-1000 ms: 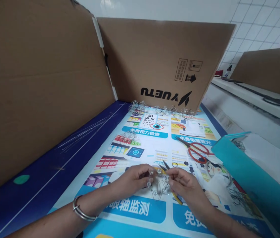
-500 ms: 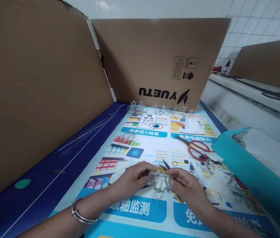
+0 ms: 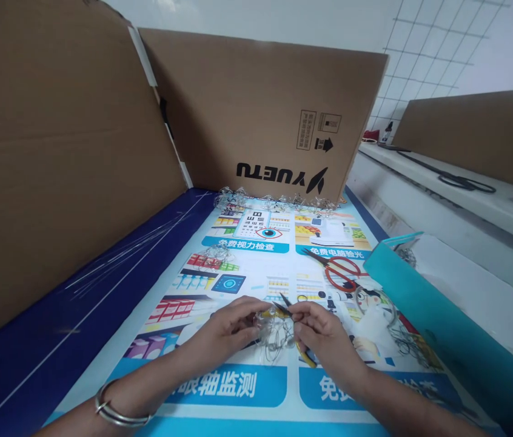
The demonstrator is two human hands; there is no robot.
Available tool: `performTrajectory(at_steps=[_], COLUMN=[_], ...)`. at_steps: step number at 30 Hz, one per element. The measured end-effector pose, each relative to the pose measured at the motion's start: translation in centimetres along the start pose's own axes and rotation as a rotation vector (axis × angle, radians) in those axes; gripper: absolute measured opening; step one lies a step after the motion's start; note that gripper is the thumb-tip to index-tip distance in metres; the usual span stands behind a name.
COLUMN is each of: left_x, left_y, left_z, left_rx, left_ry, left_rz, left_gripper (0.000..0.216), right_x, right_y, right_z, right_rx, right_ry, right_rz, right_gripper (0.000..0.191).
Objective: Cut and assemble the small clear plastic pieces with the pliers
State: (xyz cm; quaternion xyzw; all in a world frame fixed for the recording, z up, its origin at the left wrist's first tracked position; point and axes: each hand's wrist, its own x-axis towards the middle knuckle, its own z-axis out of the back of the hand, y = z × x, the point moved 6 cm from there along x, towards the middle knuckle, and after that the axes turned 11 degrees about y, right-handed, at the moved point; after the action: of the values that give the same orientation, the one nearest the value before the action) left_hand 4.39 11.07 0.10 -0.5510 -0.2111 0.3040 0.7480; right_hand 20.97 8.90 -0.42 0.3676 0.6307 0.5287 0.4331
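Both my hands meet low in the middle of the view over a printed poster mat [image 3: 220,388]. My left hand [image 3: 229,328] pinches a small cluster of clear beads on thin wire [image 3: 274,340]. My right hand [image 3: 320,331] is closed round yellow-handled pliers [image 3: 304,358], whose dark tips point up toward the bead cluster. A silver bangle [image 3: 117,409] sits on my left wrist.
Red-handled scissors [image 3: 341,270] lie on the mat beyond my right hand. A teal bag [image 3: 424,303] lies at the right, with loose wire [image 3: 402,343] beside it. Several clear bead pieces [image 3: 274,199] line the foot of the upright cardboard [image 3: 261,109]. Thin wires [image 3: 120,252] rest at the left.
The bead cluster has been drawn closer between both hands and turned. The view has shifted, so everything sits further left and slightly lower in the picture.
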Motion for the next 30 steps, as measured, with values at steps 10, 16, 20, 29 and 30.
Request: performTrajectory(at_steps=[10, 16, 20, 29, 30], left_x=[-0.1, -0.4, -0.7, -1.2, -1.2], left_y=[-0.5, -0.8, -1.0, -1.3, -1.4], left_z=[0.3, 0.5, 0.6, 1.1, 1.1], left_rx=[0.184, 0.29, 0.334, 0.371, 0.376], left_ry=[-0.102, -0.191, -0.245, -0.384, -0.383], left_rz=[-0.021, -0.029, -0.032, -0.006, -0.006], left_gripper=[0.032, 0.02, 0.015, 0.005, 0.005], right_x=[0.3, 0.4, 0.0, -1.2, -1.2], right_y=[0.3, 0.0, 1.0, 1.4, 1.3], right_z=[0.6, 0.5, 0.1, -1.8, -1.9], right_rx=[-0.419, -0.452, -0.535, -0.881, -0.896], right_ry=[0.002, 0.015, 0.003, 0.06, 0.073], right_rz=[0.097, 0.067, 0.118, 0.115, 0.102], right_gripper=[0.016, 0.014, 0.009, 0.008, 0.008])
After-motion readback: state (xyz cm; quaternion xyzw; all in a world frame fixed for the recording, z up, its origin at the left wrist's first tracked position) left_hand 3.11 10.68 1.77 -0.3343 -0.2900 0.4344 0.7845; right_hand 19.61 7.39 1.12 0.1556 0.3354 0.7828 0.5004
